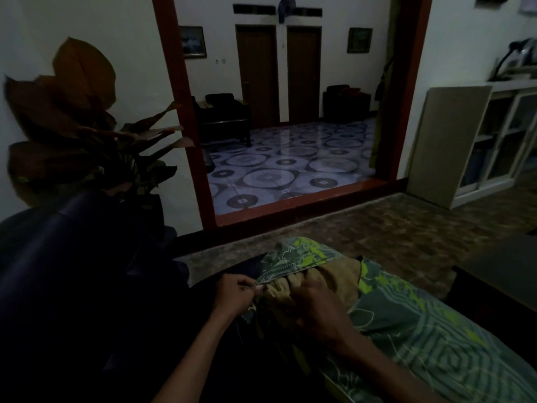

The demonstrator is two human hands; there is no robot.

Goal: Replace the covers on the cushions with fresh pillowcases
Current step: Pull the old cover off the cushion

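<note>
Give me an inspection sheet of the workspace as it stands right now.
Surface: dark sofa, dimly lit.
Job's things: tan cushion partly inside green patterned pillowcase, open end bunched at the hands.
Clutter: nothing seen.
Hands: left hand pinches the pillowcase edge; right hand grips bunched cushion fabric.
Cables: nothing seen.
Surroundings: plant at left, cabinet at right, doorway to a tiled room ahead.

We saw a matt cloth pillowcase (421, 324) w/ green print, dull tan cloth cushion (340, 274) inside; glossy tiled floor (290, 161) beyond, wood doors (257, 74), matt board (447, 141) by cabinet.
</note>
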